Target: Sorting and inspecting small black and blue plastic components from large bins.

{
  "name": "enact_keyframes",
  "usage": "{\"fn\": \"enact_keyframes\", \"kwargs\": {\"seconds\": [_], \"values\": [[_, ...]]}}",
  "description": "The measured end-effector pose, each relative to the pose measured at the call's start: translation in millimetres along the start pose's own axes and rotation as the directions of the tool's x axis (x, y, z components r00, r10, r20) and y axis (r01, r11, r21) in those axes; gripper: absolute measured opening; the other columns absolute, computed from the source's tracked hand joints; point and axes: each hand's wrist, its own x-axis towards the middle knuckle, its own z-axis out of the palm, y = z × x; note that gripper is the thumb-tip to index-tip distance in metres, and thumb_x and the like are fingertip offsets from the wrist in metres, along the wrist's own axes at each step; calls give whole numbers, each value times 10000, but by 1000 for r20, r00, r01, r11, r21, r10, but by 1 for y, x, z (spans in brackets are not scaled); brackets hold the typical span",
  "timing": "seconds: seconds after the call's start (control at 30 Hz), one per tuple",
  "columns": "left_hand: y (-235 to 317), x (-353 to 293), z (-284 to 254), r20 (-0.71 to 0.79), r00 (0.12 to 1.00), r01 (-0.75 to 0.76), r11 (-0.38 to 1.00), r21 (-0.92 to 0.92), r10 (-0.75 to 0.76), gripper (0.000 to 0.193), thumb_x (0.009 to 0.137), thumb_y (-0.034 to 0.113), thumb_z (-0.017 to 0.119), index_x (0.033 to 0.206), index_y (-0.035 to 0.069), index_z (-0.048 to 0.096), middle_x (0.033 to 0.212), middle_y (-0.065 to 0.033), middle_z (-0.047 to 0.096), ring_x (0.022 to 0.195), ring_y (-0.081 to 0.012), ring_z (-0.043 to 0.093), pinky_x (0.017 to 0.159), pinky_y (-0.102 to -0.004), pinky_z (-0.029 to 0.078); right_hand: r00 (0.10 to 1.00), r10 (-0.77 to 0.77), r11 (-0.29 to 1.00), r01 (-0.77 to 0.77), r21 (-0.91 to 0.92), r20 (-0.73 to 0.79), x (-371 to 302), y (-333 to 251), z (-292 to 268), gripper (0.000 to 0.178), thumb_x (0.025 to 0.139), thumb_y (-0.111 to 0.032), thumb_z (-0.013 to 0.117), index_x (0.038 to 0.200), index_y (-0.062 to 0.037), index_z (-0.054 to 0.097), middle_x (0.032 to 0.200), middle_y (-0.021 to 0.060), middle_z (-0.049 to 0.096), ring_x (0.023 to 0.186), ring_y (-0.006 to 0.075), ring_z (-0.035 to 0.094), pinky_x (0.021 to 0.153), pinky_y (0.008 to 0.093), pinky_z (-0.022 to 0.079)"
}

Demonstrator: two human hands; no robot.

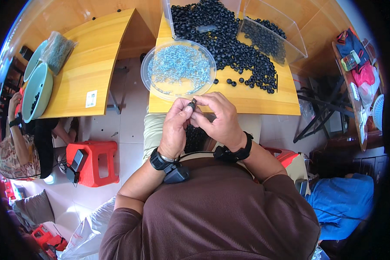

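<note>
Close together at the table's near edge, my left hand point(174, 128) and my right hand point(222, 118) are both closed in a pinch. Between their fingertips is a small black part point(192, 103), mostly covered by the fingers. Just beyond them lies a round clear plastic tray point(149, 89) with many tiny shiny silvery-blue pieces point(177, 63), too small to make out singly. Behind and right of it, a large heap of small round black plastic parts point(238, 47) spreads over the yellow table point(273, 103). More dark parts show below my hands, partly hidden.
Two clear plastic bins point(297, 45) lie tipped at the table's back. Left stands another yellow table point(84, 56) with green basins point(45, 82) and a bag point(60, 52). A red stool point(93, 164) is on the floor. Other people sit at left and lower right.
</note>
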Motion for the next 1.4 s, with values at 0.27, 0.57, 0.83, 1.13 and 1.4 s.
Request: {"fn": "enact_keyframes", "kwargs": {"seconds": [0.27,0.57,0.83,1.13,1.4], "values": [[-2,0,-1,60,996,58,998,25,-59,168,962,193,452,1018,46,513,922,-54,599,785,-101,540,750,-244,431,992,-129,975,125,-184,-8,0,5,-4,334,646,-46,733,960,-54,622,845,77,633,757,251,594,662,350,475],[-8,5,-3,99,995,27,998,53,-32,175,964,197,435,946,48,525,879,-26,557,805,-97,518,760,-247,417,986,-147,961,161,-224,76,4,3,-10,278,647,-100,731,902,-70,625,761,49,576,715,233,563,631,348,451],[-7,3,6,88,996,-17,1000,25,15,195,977,180,411,959,25,529,892,-45,568,834,-109,527,791,-264,420,989,-130,961,144,-238,74,5,7,-8,243,643,-99,719,860,-69,613,752,55,565,719,239,561,633,350,460],[-3,-2,2,168,981,77,992,101,-93,352,988,268,382,932,-21,574,771,-98,622,650,-154,601,620,-252,486,972,-222,955,232,-185,72,9,7,-19,274,597,-59,712,856,-28,628,780,88,621,709,266,592,622,341,496],[-5,-4,10,129,992,-14,977,213,-14,353,987,249,364,805,14,556,653,-56,573,551,-116,530,533,-235,428,965,-245,946,260,-195,96,8,9,-23,251,591,-50,697,832,-23,631,745,88,612,674,257,584,586,332,487]]}}
